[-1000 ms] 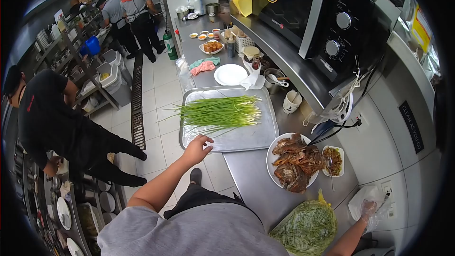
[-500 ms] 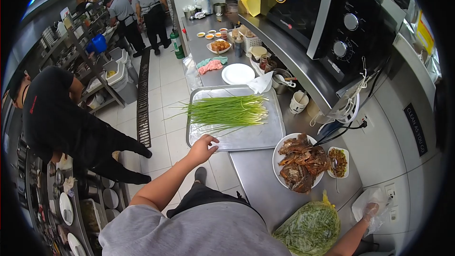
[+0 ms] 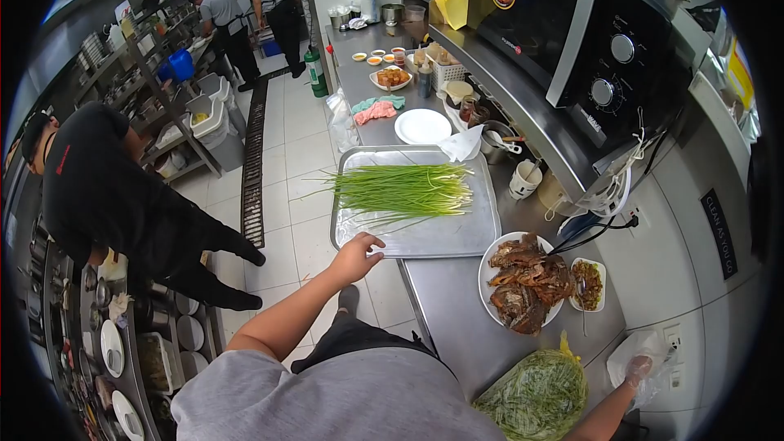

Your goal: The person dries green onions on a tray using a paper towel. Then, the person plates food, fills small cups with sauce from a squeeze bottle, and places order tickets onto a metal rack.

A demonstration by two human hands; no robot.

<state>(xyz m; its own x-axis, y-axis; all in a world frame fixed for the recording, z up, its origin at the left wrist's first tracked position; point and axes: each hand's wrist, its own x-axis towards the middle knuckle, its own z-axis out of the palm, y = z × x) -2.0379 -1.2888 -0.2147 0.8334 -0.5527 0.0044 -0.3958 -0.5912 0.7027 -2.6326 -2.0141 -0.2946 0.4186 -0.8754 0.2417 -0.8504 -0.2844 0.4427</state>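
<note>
Green onions [image 3: 400, 189], long and thin, lie in a loose bundle ahead of the person wearing the camera. Largest in the work area is a stainless steel counter [image 3: 445, 290], which runs away from the viewer. On it sits a wide, shallow metal tray [image 3: 433, 241], its near left corner jutting past the counter's edge. The bundle fills much of the tray's middle, its long axis running left to right: green tips fan out over the left rim, and pale root ends gather toward the right. Nearer the viewer on the counter are a plastic-wrapped mass of leafy greens [image 3: 535, 396] and a round white plate [image 3: 485, 276] of browned, fried-looking food [image 3: 527, 286]. Of the two hands, the left hand [image 3: 356, 257] is clearly nearer the bundle. It hangs palm down by the tray's near left rim, so the stalks lie just beyond it, ahead and to the right, crossing in front of the fingers. Those fingers are loosely bent and parted, with nothing between them. The right hand [image 3: 639, 367] is well apart, low at the right by the wall, among crumpled clear plastic [image 3: 621, 353]; whether it grips that plastic, I cannot tell.
</note>
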